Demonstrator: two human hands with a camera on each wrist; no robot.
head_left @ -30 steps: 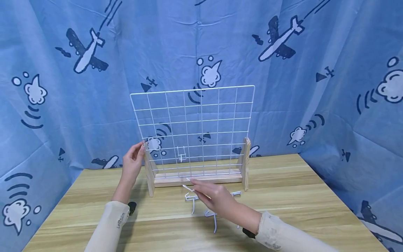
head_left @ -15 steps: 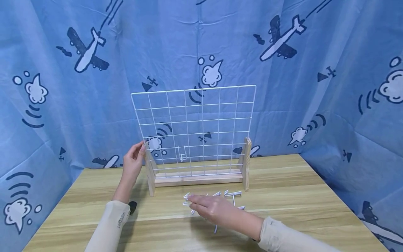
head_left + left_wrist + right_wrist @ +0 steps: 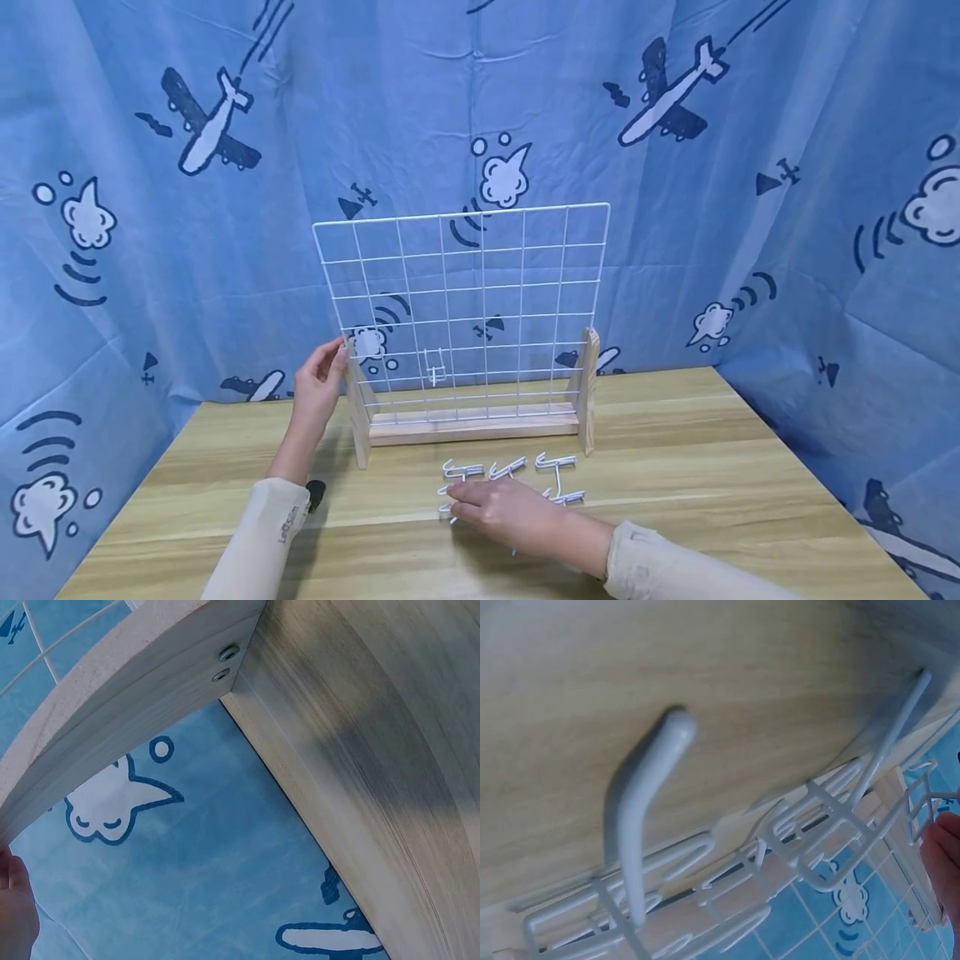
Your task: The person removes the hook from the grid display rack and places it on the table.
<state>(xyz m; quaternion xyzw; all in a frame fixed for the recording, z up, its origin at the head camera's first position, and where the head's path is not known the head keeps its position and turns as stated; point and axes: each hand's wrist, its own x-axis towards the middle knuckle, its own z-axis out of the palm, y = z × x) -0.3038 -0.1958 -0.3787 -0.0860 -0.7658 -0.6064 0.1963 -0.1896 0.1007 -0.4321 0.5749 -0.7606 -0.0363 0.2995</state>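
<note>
A white wire grid panel [image 3: 501, 267] stands upright in a wooden stand [image 3: 450, 430]. My left hand [image 3: 318, 379] holds the top of the stand's left upright [image 3: 357, 400], its fingertips at the wood's edge in the left wrist view. One white wire hook [image 3: 435, 371] hangs low on the grid, left of centre. In front of the stand, my right hand [image 3: 510, 510] pinches another white wire hook [image 3: 924, 801], its fingers partly covering it. Several more hooks [image 3: 555, 462] lie on the table around and under that hand, some hidden by it.
The light wood table [image 3: 675, 483] runs back to a blue curtain [image 3: 675, 208] printed with planes and clouds, which also encloses both sides. In the right wrist view, a loose hook's bent prong [image 3: 641, 802] sticks up close to the camera.
My right hand has drawn back from the foot of the grid, down and toward me, over the loose hooks with the hook in its fingers. The left hand stays at the upright.
</note>
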